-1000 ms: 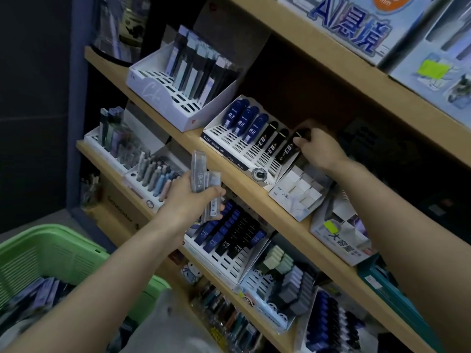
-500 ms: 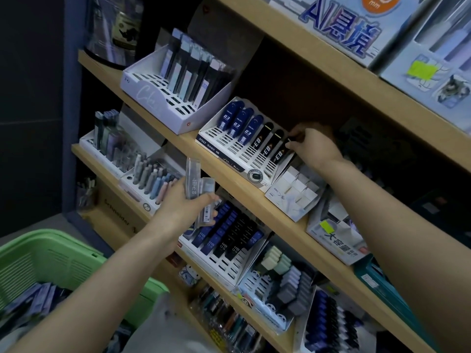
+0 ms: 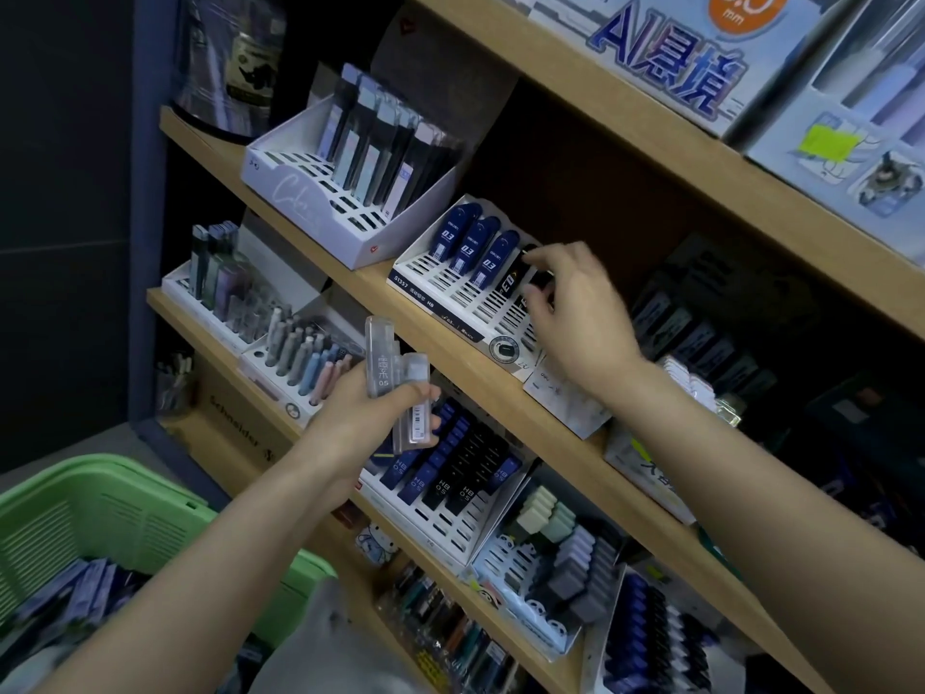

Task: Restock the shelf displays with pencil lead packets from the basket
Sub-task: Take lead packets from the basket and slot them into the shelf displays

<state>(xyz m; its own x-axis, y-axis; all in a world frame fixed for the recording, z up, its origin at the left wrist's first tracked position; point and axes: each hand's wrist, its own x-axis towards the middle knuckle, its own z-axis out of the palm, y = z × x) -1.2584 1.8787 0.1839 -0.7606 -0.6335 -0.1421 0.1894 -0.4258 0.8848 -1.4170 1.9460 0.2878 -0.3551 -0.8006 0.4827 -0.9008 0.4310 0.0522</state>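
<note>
Left hand (image 3: 370, 418): wrapped around a small bundle of clear lead cases (image 3: 383, 363), thumb across the front, caps pointing up, held in front of the lower shelf, near side.

Right hand (image 3: 580, 318): fingertips pinching a black lead case (image 3: 539, 279) at the right end of the white tiered display (image 3: 480, 313) on the middle shelf. I cannot tell if the case is fully seated in its slot.

More stock lies loose in the green basket (image 3: 100, 468), bottom left.

Handling, judged:
- Cases look like thin, rigid plastic: light, smooth and probably slippery.
- The leads inside would snap if dropped, so no squeezing and no tossing.
- Best hold is across the narrow sides near the cap, leaving the foot free to enter a slot.
- My bundle is fanned unevenly; the outer case could slide out if my thumb loosens.

Clearance:
- Slots are narrow, and the blue lead cases (image 3: 465, 242) stand close on the left, so entry should be straight down along the slope.
- The upper shelf (image 3: 650, 137) overhangs the display, limiting lift.
- The shelf board (image 3: 475, 383) edge runs just in front.
- A small white box (image 3: 560, 398) sits just right of the display, under my wrist.
- Open room is toward me.
</note>
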